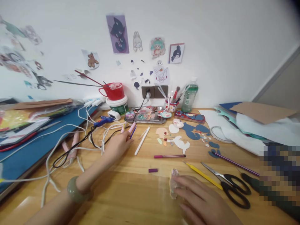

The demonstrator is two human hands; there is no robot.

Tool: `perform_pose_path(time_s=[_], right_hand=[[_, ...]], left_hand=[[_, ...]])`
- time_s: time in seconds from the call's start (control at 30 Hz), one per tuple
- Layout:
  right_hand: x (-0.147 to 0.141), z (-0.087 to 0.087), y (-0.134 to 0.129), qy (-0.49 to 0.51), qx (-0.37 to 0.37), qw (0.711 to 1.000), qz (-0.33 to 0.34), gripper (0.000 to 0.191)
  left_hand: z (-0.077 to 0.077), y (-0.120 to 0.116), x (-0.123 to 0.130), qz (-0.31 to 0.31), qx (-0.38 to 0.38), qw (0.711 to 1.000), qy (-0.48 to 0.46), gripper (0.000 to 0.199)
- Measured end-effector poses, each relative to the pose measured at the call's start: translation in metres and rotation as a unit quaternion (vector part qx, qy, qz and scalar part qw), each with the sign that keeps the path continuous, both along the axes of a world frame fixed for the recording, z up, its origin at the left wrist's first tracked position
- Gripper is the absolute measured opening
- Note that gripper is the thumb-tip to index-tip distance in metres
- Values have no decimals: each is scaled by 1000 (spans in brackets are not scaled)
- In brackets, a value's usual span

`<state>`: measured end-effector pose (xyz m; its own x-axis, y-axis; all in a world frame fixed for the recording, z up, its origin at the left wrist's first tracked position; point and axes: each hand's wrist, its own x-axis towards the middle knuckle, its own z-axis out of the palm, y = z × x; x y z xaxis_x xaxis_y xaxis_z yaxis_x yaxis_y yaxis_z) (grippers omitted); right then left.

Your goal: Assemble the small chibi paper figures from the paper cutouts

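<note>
My left hand (120, 142) reaches to the middle left of the table, its fingers closed round a pink item (132, 127) and a blue pen (132, 132) beside it; which of these it grips is hard to tell. Near the front edge, my right hand (197, 193) lies with fingers spread, their tips touching a small pale cutout (173, 184). A purple cap (153, 170) lies left of that cutout. Above it is a thin dark-red pen (170, 156). A white pen (142, 141) rests just right of my left hand.
Black-handled scissors (235, 187) and a yellow craft knife (206, 176) lie right of my right hand. White cables (49, 162) tangle at the left. Paper cutouts (181, 143), a metal tray (159, 119), a green-capped bottle (190, 97) and a red mug (114, 92) stand farther back.
</note>
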<state>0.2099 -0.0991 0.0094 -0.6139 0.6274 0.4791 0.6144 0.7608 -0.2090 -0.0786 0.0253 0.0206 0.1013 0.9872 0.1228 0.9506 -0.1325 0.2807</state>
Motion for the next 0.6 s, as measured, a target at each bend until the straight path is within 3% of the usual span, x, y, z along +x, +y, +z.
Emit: perform_pose_path(time_s=[0.13,0.23,0.4,0.47,0.6], right_hand=[[6,7,3,7,-16,999,-32,28],[18,8,7,12,-2,999,-48,27],[39,4,19,44,-20,987,-155,20],[46,3,24,48,-42,980,-190,19],[53,4,31,26,-109,966,-234,21]], left_hand=[[7,-3,-4,1,23,1000,21,32],[13,-21,1,-27,46,998,24,36],[6,-74,38,-233,17,972,26,23],[1,-94,56,-374,52,923,77,23],[-7,-124,84,-470,94,869,119,12]])
